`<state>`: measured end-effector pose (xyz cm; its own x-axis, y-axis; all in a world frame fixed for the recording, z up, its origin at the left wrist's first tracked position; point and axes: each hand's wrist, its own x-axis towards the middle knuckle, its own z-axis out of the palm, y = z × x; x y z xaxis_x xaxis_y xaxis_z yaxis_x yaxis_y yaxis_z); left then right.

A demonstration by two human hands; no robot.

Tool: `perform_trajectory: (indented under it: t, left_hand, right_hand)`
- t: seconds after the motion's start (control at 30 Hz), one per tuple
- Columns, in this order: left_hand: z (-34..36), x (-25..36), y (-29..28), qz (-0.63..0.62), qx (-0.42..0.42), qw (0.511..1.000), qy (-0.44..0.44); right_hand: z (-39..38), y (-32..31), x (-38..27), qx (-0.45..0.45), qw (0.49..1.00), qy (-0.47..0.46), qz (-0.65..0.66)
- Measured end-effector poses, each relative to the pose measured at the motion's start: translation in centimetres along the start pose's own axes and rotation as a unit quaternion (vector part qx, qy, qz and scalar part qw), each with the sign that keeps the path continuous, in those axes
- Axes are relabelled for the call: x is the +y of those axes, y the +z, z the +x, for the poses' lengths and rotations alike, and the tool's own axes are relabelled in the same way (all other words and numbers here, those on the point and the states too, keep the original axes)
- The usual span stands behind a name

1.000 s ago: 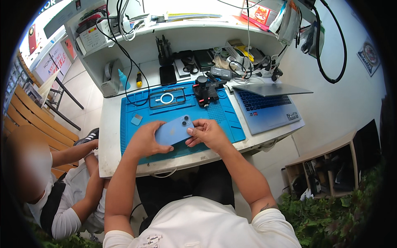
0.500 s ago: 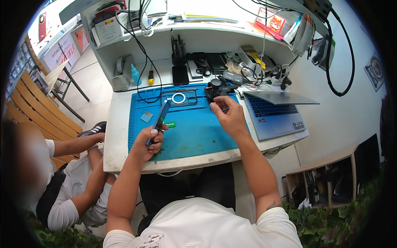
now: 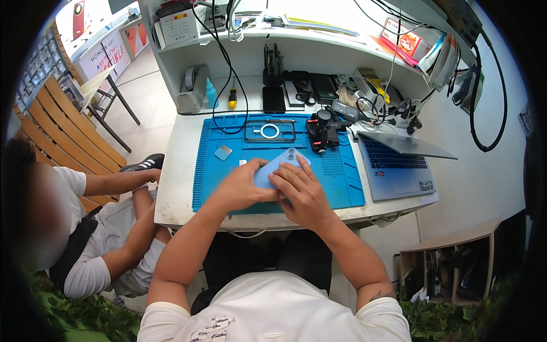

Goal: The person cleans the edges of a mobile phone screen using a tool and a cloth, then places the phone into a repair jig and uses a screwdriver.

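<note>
A light blue smartphone (image 3: 266, 173) is held low over the blue repair mat (image 3: 347, 191), its back and camera bump turned up. My left hand (image 3: 236, 187) grips it along the left side. Across its back lie the fingers of my right hand (image 3: 302, 191), bent round the right edge; the phone's screen side is hidden. Just beyond both hands on the mat are a clear phone case with a white ring (image 3: 269, 131) and a black clamp-like fixture (image 3: 323, 130). A small grey square piece (image 3: 223, 151) sits to the left of them.
An open laptop (image 3: 393, 165) stands on the right. Behind the mat are a dark phone (image 3: 274, 100), a yellow-black screwdriver (image 3: 232, 98), a blue bottle (image 3: 211, 94) and tangled cables (image 3: 370, 105). Black cables hang from the shelf (image 3: 228, 62). Another person (image 3: 122, 239) sits at the left.
My left hand has brought the phone rightward and turned its back up. My right hand has come from beside the black fixture onto the phone. The view has shifted slightly.
</note>
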<state>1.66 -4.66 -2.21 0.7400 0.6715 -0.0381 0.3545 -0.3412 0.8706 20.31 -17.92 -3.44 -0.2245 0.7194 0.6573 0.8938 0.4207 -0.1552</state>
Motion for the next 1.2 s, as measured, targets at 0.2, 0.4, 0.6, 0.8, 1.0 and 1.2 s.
perform_trajectory:
  t: [0.2,0.4,0.6,0.8,1.0,1.2]
  left_hand:
    - [-1.1,0.1,-0.4,-0.089,-0.041,0.994,0.043]
    - [-2.1,0.0,-1.4,-0.111,-0.045,0.986,0.111]
    - [-2.2,1.2,-1.0,-0.058,0.015,0.982,0.180]
    - [-1.8,1.8,-1.5,-0.060,-0.053,0.983,0.163]
    - [4.0,0.4,-5.9,-0.103,0.076,0.989,0.069]
    - [10.2,-0.4,-6.8,0.147,0.125,0.978,0.082]
  right_hand:
    - [-0.6,-0.2,1.5,0.068,0.997,-0.018,0.041]
    - [-1.2,-1.3,0.9,0.054,0.959,0.127,0.248]
    - [-0.3,-2.0,-0.8,0.060,0.933,0.181,0.304]
    - [-2.1,-2.0,-0.6,0.047,0.927,0.212,0.306]
    - [-1.6,-0.2,1.4,0.124,0.873,0.271,0.387]
    - [-1.3,-0.7,2.0,0.177,0.854,0.279,0.402]
